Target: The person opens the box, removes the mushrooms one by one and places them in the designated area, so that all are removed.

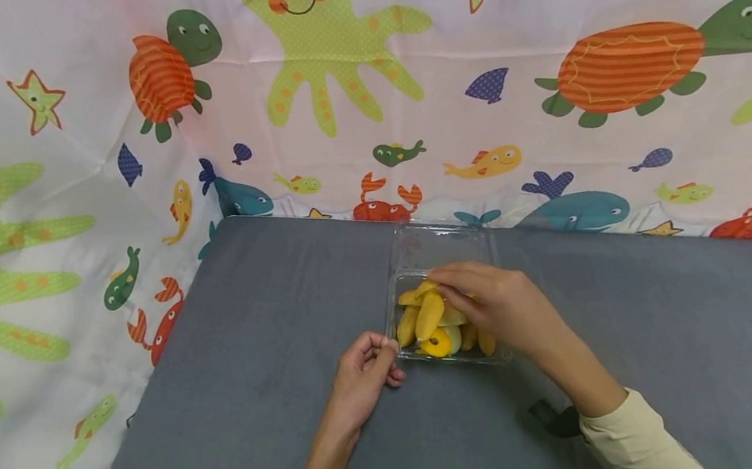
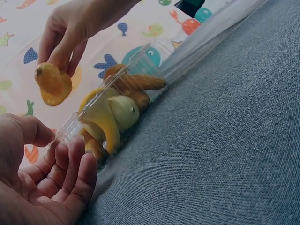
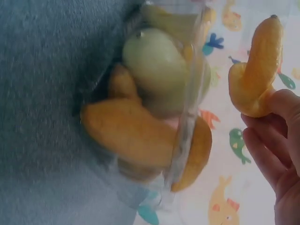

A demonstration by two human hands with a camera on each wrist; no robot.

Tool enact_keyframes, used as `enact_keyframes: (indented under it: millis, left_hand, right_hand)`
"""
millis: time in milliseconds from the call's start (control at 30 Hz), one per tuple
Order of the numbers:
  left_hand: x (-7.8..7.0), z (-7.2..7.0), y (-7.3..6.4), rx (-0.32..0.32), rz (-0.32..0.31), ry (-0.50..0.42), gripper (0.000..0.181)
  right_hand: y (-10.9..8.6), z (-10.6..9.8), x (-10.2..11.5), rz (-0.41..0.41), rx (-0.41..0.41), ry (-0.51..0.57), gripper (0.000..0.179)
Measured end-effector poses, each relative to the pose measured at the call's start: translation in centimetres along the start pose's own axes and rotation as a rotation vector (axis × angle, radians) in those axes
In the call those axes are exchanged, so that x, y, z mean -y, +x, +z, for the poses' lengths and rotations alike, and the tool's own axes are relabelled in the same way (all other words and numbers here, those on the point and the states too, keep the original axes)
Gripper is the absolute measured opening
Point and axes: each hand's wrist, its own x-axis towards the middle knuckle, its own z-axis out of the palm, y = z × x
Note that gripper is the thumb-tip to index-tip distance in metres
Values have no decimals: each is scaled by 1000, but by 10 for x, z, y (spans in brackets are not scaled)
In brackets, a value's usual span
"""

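Observation:
A clear plastic clamshell box [image 1: 403,352] lies with its lid [image 1: 446,245] folded back. My left hand [image 1: 363,376] pinches the box's near left corner between thumb and fingers. Over the box, my right hand [image 1: 497,301] holds a yellow banana [image 3: 266,51] by one end. The banana has a second rounded lobe low on its side, and its dark tip points toward my left hand. Inside, the left wrist view shows a pale green round fruit [image 2: 123,112], a curved yellow piece [image 2: 110,129] and brownish-yellow long pieces [image 2: 145,82]. The pile partly hides itself.
The box stands on a grey cloth-covered table [image 1: 255,348], toward its back edge. A white curtain [image 1: 216,121] printed with sea animals rises behind and on the left. A black object [image 1: 557,419] sits by the right sleeve.

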Motion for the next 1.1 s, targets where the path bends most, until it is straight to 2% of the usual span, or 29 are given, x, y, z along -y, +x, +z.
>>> enact_keyframes:
  millis: [200, 367, 667, 1100]
  left_hand:
    - [-1, 0, -1, 7, -3, -2, 24]
    - [-1, 0, -1, 13, -8, -11, 24]
    - [-3, -1, -3, 19, -8, -3, 28]
    - [-2, 0, -3, 10, 0, 14, 26]
  right_hand:
    - [-6, -11, -8, 58, -40, 34, 39]
    - [-10, -18, -13, 110, -52, 12, 38]
    - [-13, -27, -21, 133, -92, 16, 40]
    - [-27, -31, -30, 184, -135, 8, 42]
